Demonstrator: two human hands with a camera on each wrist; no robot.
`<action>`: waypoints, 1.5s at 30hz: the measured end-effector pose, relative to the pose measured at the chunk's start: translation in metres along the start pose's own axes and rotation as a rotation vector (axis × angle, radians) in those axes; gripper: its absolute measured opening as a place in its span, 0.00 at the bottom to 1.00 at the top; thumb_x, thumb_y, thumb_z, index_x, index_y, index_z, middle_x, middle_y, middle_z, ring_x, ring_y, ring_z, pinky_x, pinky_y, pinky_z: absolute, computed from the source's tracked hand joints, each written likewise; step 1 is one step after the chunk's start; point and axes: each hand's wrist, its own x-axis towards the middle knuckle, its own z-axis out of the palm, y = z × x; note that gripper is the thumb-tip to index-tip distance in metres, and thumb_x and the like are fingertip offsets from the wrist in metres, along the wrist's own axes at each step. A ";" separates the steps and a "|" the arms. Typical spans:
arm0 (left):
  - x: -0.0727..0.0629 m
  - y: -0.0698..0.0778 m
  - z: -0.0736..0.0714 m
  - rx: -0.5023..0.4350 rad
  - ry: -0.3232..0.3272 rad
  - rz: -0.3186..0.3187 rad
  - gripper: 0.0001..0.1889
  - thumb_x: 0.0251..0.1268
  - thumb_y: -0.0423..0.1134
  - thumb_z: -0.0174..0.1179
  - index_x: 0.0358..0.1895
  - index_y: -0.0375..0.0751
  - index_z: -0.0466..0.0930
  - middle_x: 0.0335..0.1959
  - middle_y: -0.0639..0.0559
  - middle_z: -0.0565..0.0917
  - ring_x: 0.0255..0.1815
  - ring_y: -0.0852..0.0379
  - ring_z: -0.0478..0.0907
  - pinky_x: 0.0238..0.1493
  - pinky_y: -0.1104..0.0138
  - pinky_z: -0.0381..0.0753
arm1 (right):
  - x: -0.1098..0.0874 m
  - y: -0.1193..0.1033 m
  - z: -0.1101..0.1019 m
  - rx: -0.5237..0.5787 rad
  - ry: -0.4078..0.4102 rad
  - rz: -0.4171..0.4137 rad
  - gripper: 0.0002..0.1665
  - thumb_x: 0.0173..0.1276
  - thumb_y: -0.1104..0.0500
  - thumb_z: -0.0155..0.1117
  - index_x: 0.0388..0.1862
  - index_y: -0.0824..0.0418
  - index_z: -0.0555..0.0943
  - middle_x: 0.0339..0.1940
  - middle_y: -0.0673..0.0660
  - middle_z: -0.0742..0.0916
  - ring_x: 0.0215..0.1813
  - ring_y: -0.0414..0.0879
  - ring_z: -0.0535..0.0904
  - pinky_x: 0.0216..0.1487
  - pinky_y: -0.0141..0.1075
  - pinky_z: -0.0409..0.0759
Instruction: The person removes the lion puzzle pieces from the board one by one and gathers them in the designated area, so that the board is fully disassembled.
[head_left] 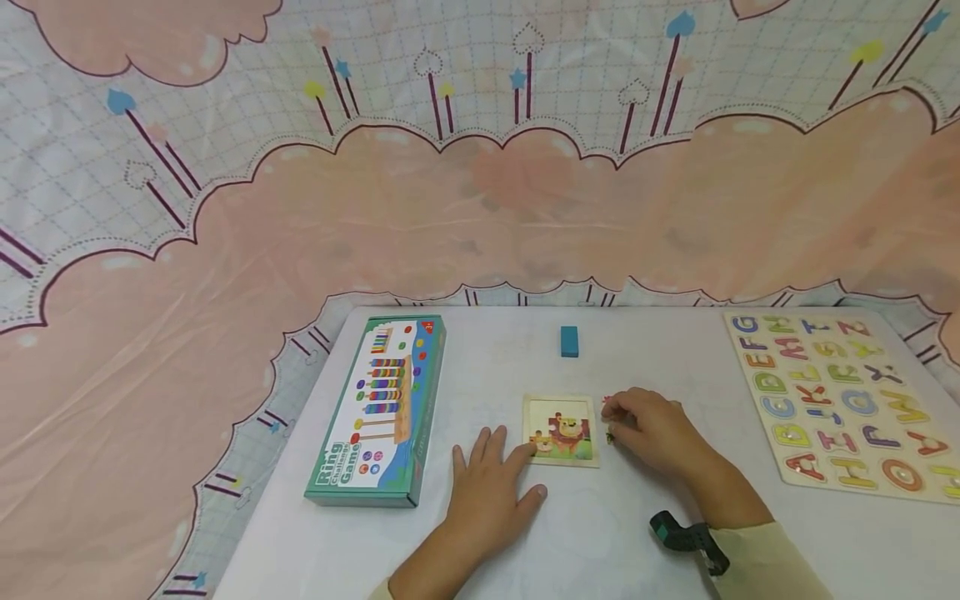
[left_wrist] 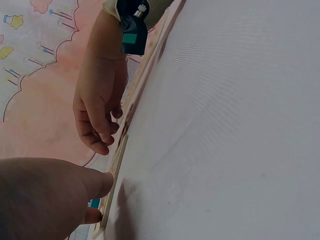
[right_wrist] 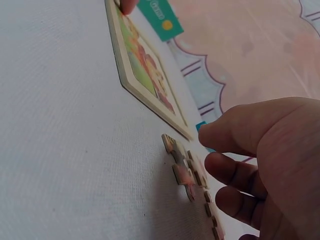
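Observation:
A small wooden jigsaw tray (head_left: pixel 596 454) lies on the table, with a partly assembled bear picture (head_left: pixel 568 429) inside its frame. My left hand (head_left: pixel 487 496) is spread beside it, the index fingertip resting on the tray's left edge. Right of the tray, my right hand (head_left: pixel 652 429) hovers over loose jigsaw pieces (right_wrist: pixel 181 167), which it mostly hides in the head view. In the right wrist view its thumb and fingers are bent a little and apart, with nothing seen between them, close beside the pieces.
A green ring game box (head_left: pixel 375 412) lies to the left. Behind the tray is a blue block (head_left: pixel 569 342). A wooden alphabet board (head_left: pixel 847 408) covers the table's right side. Patterned cloth (head_left: pixel 480 200) hangs behind the white table.

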 end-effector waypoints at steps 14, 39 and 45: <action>0.005 0.009 0.008 -0.034 -0.038 0.004 0.33 0.72 0.60 0.66 0.76 0.56 0.76 0.83 0.33 0.62 0.85 0.30 0.53 0.73 0.21 0.45 | 0.018 -0.011 -0.005 0.032 -0.111 -0.051 0.12 0.72 0.61 0.70 0.52 0.53 0.88 0.42 0.46 0.86 0.45 0.45 0.79 0.50 0.47 0.79; 0.009 0.018 0.016 0.010 -0.030 0.029 0.33 0.71 0.62 0.65 0.77 0.60 0.75 0.84 0.32 0.59 0.85 0.29 0.51 0.70 0.18 0.41 | 0.036 -0.054 0.016 -0.171 -0.233 -0.092 0.18 0.70 0.56 0.77 0.58 0.51 0.91 0.49 0.50 0.87 0.55 0.51 0.82 0.55 0.55 0.77; 0.010 0.019 0.018 0.010 -0.045 0.014 0.33 0.71 0.61 0.66 0.77 0.61 0.76 0.84 0.33 0.60 0.85 0.30 0.51 0.69 0.18 0.40 | 0.038 -0.051 0.021 -0.159 -0.241 -0.085 0.13 0.70 0.58 0.76 0.53 0.48 0.91 0.46 0.48 0.86 0.52 0.48 0.80 0.55 0.56 0.76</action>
